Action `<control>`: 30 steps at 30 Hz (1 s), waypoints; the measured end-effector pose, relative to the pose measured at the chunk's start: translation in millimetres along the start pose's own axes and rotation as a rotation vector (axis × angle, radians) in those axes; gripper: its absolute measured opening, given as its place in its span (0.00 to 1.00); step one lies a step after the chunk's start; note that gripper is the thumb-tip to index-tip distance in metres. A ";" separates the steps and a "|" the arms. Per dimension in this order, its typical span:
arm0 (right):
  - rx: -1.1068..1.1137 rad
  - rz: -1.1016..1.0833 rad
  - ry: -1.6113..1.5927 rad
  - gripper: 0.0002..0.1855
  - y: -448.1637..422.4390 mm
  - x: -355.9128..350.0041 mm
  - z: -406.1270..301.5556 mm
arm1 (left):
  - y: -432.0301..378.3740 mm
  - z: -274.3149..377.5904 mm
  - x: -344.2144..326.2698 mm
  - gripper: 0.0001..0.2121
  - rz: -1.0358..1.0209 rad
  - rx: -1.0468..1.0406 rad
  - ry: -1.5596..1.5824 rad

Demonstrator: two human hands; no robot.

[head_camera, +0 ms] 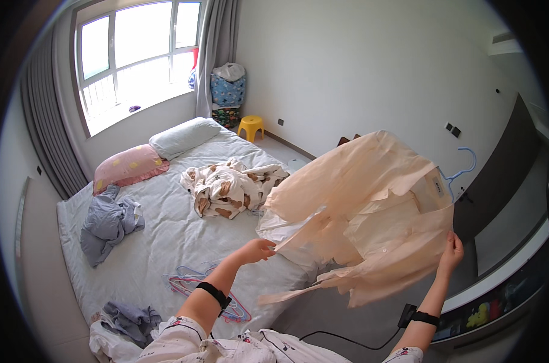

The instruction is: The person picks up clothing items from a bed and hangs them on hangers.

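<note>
A peach-coloured garment, seemingly a shirt with a collar label, hangs spread in the air between my two hands. Out of its neck opening sticks the hook of a blue clothes hanger; the rest of the hanger is mostly hidden by the cloth. My left hand pinches an edge of the garment with thumb and fingers. At the shoulder end, my right hand grips the cloth, perhaps with the hanger's end inside. Below my left hand, several blue and pink hangers lie on the bed.
A brown-patterned white cloth, a grey-blue garment and pillows lie on the bed. More clothes are piled at the near left. A yellow stool stands by the far wall. At right runs a low cabinet.
</note>
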State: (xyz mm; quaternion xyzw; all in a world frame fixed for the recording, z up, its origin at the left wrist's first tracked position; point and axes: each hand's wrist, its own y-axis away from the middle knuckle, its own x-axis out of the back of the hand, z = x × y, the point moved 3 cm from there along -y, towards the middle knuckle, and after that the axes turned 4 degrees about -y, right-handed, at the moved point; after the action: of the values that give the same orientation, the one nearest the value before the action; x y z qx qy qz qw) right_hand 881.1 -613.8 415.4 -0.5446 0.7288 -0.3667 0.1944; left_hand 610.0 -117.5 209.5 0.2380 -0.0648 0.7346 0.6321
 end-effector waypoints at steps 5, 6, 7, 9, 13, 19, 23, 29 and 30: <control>-0.046 0.080 0.131 0.18 -22.3 40.0 15.7 | -32.3 -2.4 -5.7 0.19 -0.009 0.020 0.010; -0.040 0.115 0.190 0.18 -27.5 51.0 19.5 | -39.2 -2.8 -7.4 0.19 -0.015 0.015 0.004; -0.035 0.149 0.248 0.19 -32.9 61.9 27.4 | -45.0 -2.0 -8.5 0.19 -0.024 0.010 0.003; -0.050 0.153 0.271 0.20 -42.4 70.9 51.9 | -52.5 -4.1 -8.0 0.18 0.005 0.032 0.021; -0.056 0.151 0.358 0.21 -45.3 45.5 73.5 | -69.7 -20.0 -3.8 0.17 0.043 0.050 0.048; -0.121 0.151 0.350 0.22 -20.4 -53.6 97.1 | -84.4 -20.8 8.8 0.16 0.066 0.099 0.103; -0.198 0.105 0.338 0.19 6.9 -128.4 109.5 | -80.3 -32.2 28.5 0.15 0.143 0.128 0.139; -0.196 -0.019 0.286 0.20 67.4 -238.7 127.3 | -51.0 -60.1 70.3 0.15 0.256 0.232 0.201; -0.240 -0.050 0.264 0.20 81.6 -259.6 130.9 | -41.4 -66.9 78.1 0.15 0.293 0.249 0.214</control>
State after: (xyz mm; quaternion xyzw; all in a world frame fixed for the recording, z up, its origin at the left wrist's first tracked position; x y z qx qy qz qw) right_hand 1003.3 -401.8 238.6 -0.5289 0.7727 -0.3504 0.0215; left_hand 625.0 -12.9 175.9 0.2230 0.0600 0.8420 0.4876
